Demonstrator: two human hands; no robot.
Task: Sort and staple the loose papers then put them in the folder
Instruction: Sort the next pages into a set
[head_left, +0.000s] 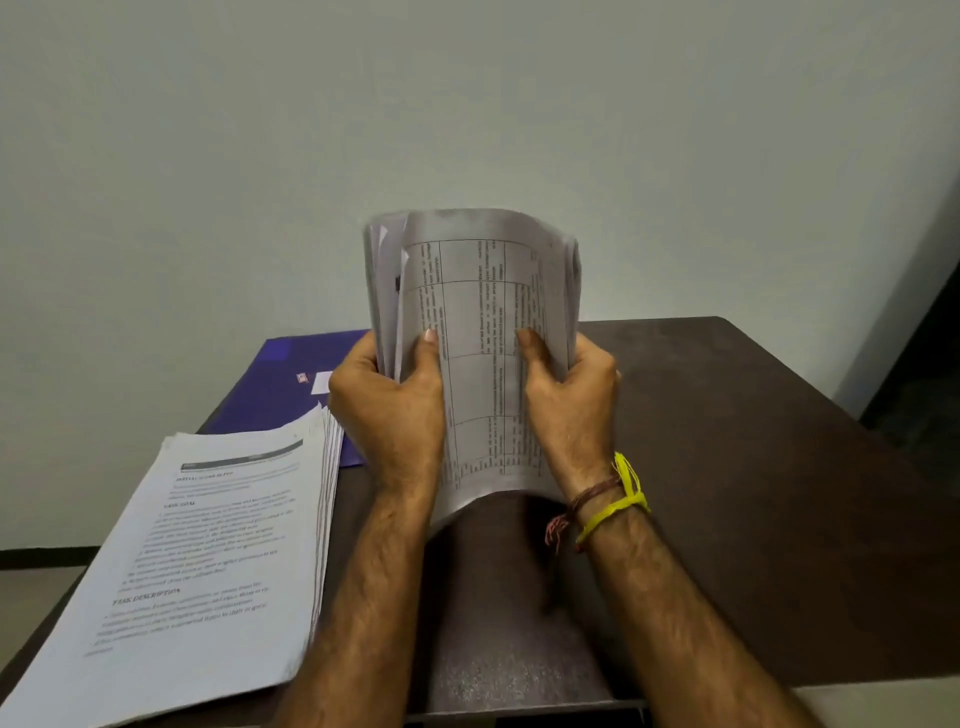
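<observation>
While raised above the dark brown table (753, 467), the curled sheaf of white printed papers (475, 332) is clamped by left hand (389, 410) and right hand (569, 400), thumbs in front. Judged light, floppy, slippery; grip both side edges.

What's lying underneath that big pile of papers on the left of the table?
A purple folder shows from under the far end of the paper pile, with a small white label on it. The dark table carries both. How far the folder reaches beneath is covered.
</observation>
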